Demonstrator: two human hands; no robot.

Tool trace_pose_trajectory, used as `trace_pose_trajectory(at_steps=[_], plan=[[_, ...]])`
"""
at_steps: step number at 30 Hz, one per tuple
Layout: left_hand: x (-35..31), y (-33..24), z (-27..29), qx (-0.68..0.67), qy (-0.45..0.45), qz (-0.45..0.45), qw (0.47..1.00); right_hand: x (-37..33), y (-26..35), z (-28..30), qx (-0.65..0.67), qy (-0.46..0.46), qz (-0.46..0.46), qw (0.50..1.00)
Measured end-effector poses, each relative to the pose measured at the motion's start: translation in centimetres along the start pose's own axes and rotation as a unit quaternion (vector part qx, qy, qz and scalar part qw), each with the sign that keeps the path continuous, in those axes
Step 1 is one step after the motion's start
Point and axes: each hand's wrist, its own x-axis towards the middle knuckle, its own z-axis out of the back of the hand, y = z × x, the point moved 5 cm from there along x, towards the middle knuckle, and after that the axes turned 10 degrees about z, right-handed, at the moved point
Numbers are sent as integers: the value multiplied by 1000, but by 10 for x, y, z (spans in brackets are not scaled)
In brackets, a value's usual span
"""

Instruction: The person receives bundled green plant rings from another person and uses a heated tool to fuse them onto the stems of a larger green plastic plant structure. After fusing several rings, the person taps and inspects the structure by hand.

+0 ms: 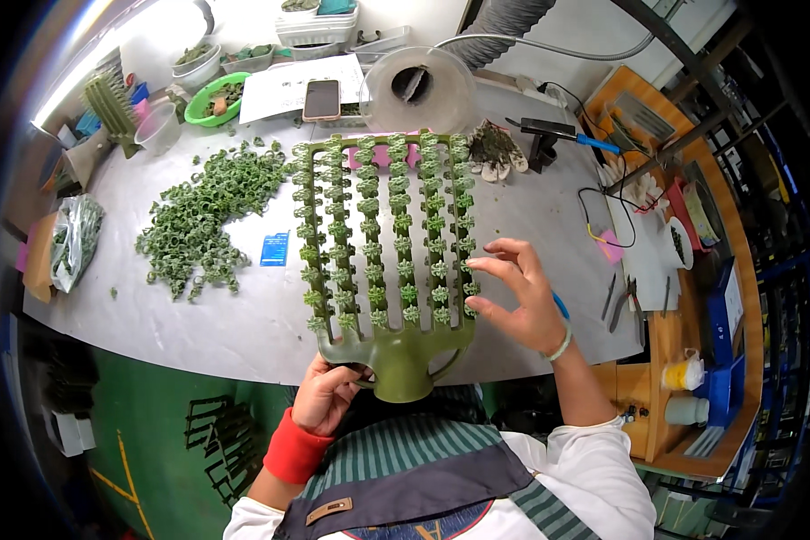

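Observation:
A green rack [403,364] with a cup-shaped base stands over the table's near edge. Its several upright bars carry rows of small pale green ring-shaped pieces [369,207]. My left hand [328,393] is closed on the rack's lower left side, beside the cup. At the rack's right bar is my right hand [523,301], thumb and fingers apart and nothing visible between them; whether the fingertips touch the pieces I cannot tell. Left of the rack lies a loose pile of similar green pieces [211,207]. A blue card [274,249] rests between pile and rack.
At the back are a phone [322,100] on white paper, a clear round tub [420,90] and a green bowl [216,99]. Stained gloves [495,151] and a black-and-blue tool [558,130] lie back right. Pliers [621,306] are at right; a plastic bag [76,241] sits far left.

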Motion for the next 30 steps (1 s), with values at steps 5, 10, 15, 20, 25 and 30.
trace_pose_trajectory(at_steps=[5, 10, 15, 20, 25, 30], plan=[[-3, -6, 4, 25, 6, 20, 999, 16, 15, 4, -94, 22, 44, 994], [-2, -3, 7, 16, 15, 13, 1000, 23, 7, -4, -156, 63, 63, 984], [-5, -4, 5, 16, 21, 24, 999, 22, 6, -9, -170, 81, 61, 980], [-7, -3, 9, 11, 26, 21, 999, 25, 14, -12, -195, 84, 66, 975], [-6, 0, 10, 10, 32, 18, 999, 36, 41, -17, -185, 85, 88, 975], [-11, 1, 5, 18, 39, 22, 999, 42, 66, -36, -167, 137, 147, 965]])
